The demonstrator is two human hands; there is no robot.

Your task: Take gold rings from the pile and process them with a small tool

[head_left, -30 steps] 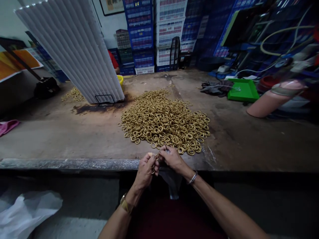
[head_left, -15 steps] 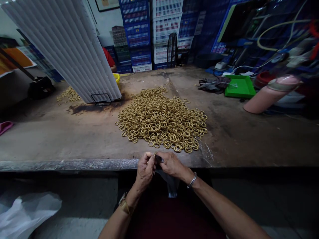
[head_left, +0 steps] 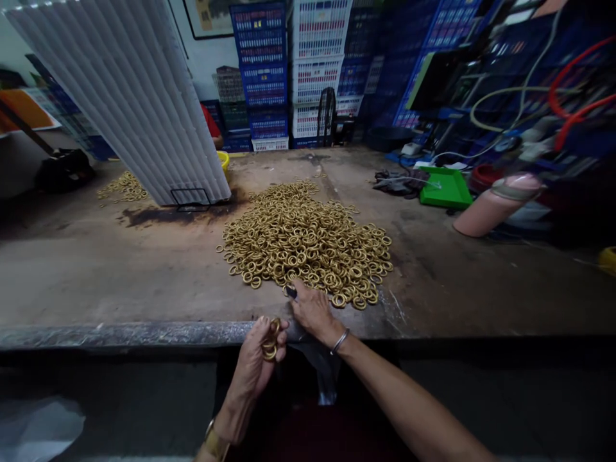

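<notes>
A heap of brass-coloured rings (head_left: 308, 237) lies on the worktable. In front of it, just past the table's front edge, my left hand (head_left: 257, 356) is closed round several brass rings (head_left: 271, 340), which show between thumb and fingers. My right hand (head_left: 312, 311) reaches to the near edge of the heap, its fingers curled round a small dark tool (head_left: 291, 292). Only the tool's dark end shows, so its kind cannot be told. Whether those fingers also touch a ring is hidden. Below the right wrist a translucent plastic sheet (head_left: 327, 378) hangs over my lap.
A pale ribbed panel (head_left: 125, 109) stands tilted in a black wire stand (head_left: 190, 199) at the left. Behind it are more rings (head_left: 122, 187) and a yellow container (head_left: 223, 160). At right are a green tray (head_left: 445, 187) and a pink cylinder (head_left: 498, 204). Crates (head_left: 262, 70) rise behind.
My hands have come apart. The right one has gone forward to the heap with the dark tool; the left has drawn back and turned, showing the rings in it. The view has tilted up slightly.
</notes>
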